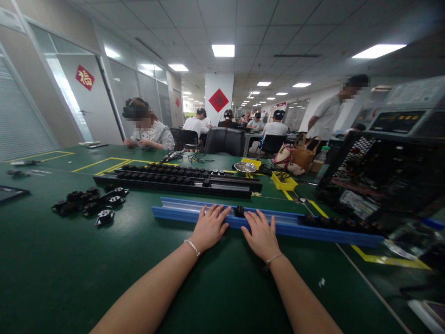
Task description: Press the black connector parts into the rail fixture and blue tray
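A long blue channel rail [187,217] lies across the green table in front of me. My left hand [211,226] rests over its near wall, fingers spread and stretched out. To the right, my right hand [261,233] also lies on the rail with its fingers apart. Between the hands, a small black socket-like module [239,211] sits in the channel, close to my right fingertips; whether they touch it I cannot tell. A row of dark modules [333,221] fills the right end of the rail.
Loose black modules [105,216] lie at the left. Beyond the blue rail stand black rails [222,188] with modules in them. A metal bowl [245,167] and a yellow tray [283,181] are farther back. A dark open equipment case [368,171] stands right. A co-worker [153,130] sits across.
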A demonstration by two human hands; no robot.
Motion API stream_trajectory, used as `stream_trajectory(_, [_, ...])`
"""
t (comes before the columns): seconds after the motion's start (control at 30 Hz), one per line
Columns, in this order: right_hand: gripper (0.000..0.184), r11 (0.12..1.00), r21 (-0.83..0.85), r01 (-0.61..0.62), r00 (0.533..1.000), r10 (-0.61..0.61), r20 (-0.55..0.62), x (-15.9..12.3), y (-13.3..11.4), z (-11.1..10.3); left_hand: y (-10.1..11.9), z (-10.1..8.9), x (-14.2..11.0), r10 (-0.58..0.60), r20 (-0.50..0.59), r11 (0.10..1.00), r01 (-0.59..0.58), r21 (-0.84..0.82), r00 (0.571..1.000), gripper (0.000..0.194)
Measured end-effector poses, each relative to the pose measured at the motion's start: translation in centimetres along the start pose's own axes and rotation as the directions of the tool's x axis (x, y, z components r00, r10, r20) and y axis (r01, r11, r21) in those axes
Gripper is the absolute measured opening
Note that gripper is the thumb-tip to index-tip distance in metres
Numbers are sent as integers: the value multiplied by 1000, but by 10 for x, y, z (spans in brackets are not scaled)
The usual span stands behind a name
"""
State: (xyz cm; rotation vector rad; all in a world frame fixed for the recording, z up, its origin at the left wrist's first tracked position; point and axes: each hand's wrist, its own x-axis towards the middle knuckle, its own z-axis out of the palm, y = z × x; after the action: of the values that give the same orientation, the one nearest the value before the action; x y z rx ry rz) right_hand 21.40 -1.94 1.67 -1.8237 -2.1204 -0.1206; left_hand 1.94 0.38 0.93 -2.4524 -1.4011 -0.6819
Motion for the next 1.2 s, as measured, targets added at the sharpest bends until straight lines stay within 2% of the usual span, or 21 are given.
stream_trajectory(0.37, [47, 1000, -6, 8, 1000, -8, -6, -1, -3, 1, 4, 1, 0, 12, 43, 999, -15, 52, 999, 59])
stream_trajectory(0.63, [47, 999, -35, 14, 1000, -15, -20, 0, -5, 5, 23, -2, 4, 6, 88, 998, -11, 55, 996, 68])
stream_trajectory(0.9, [46, 998, -60, 8, 1000, -8, -4, 0, -5, 8, 42, -1, 7, -52, 130, 996, 41, 83, 990, 73])
stream_trajectory(1.2, [44, 999, -30, 13, 999, -14, -30, 0, -2, 7, 46, 5, 12, -108, 119, 989, 95, 112, 987, 74])
